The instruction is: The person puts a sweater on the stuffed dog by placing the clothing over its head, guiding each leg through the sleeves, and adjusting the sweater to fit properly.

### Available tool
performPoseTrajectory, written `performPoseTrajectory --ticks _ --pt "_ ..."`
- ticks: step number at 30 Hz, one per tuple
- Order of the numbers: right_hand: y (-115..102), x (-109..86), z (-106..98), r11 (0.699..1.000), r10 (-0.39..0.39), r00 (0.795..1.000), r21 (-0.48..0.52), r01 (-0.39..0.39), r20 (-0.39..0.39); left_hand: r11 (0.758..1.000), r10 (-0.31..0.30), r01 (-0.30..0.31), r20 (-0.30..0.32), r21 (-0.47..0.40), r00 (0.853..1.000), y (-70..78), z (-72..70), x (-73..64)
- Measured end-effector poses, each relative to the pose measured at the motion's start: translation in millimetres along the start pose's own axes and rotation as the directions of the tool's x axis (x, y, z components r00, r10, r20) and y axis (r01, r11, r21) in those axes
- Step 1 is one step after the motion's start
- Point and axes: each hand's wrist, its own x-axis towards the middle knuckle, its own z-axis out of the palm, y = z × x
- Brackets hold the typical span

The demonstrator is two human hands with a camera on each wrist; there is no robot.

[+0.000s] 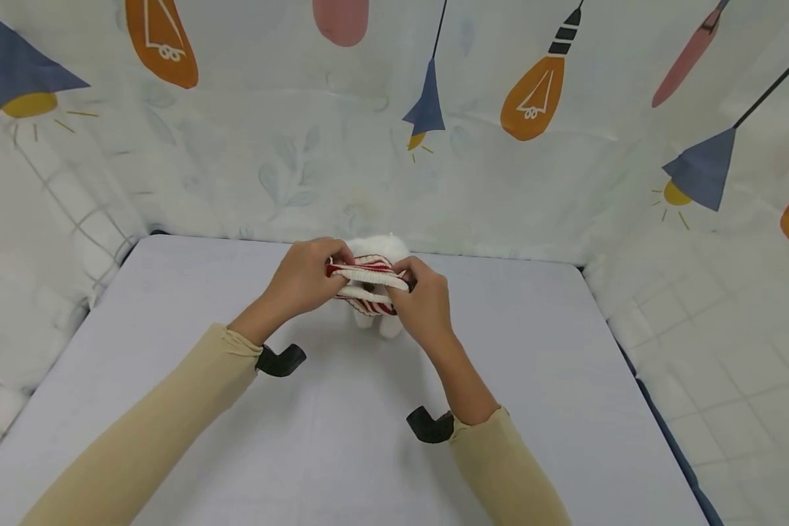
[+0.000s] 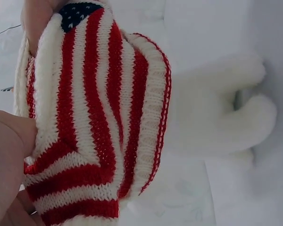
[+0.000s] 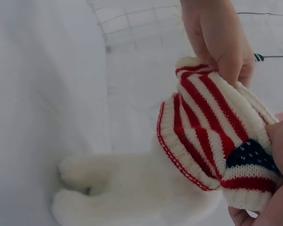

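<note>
Both hands hold a small knitted sweater (image 1: pixel 371 276) with red and white stripes, white ribbed edges and a navy patch with white flecks (image 3: pixel 252 157). My left hand (image 1: pixel 309 277) grips one side of its opening, thumb and fingers on the edge. The opposite side is pinched by my right hand (image 1: pixel 426 301), so the opening gapes between them. Right behind the sweater, a white plush toy (image 1: pixel 376 245) stands on the table on short stubby legs (image 2: pixel 245 117). Much of its body is hidden by the knit in the head view.
A white-covered table (image 1: pixel 342 438) lies beneath, its far edge close behind the toy. Beyond hangs a pale curtain (image 1: pixel 368 190) printed with lamps and bulbs. Black wrist mounts (image 1: pixel 281 361) stick out at both cuffs.
</note>
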Motion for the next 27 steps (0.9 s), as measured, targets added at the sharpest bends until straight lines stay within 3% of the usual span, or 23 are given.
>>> performPoseTrajectory --ticks 6,14,18,23,27 --pt "2 10.7 -3 0.999 0.021 0.999 -0.032 -0.022 -0.027 0.999 0.001 0.001 -0.045 0.044 0.999 1.5 4.6 15.0" --pt "8 26.4 -3 0.992 -0.023 0.996 -0.128 0.012 -0.087 0.997 -0.014 0.019 -0.063 0.07 0.998 3.6 8.3 30.6" --pt "10 31.9 -4 0.976 -0.061 0.989 -0.215 0.031 -0.136 0.998 -0.012 0.019 -0.096 0.065 0.995 3.3 10.7 36.6" --pt "10 34.8 -3 0.947 -0.137 0.967 -0.315 0.064 -0.216 0.998 0.027 -0.016 -0.18 0.063 0.983 2.9 14.1 41.2" --pt "11 35.3 -1 0.938 -0.131 0.963 -0.344 0.044 -0.234 0.998 0.032 -0.021 -0.199 0.055 0.979 1.6 15.9 41.9"
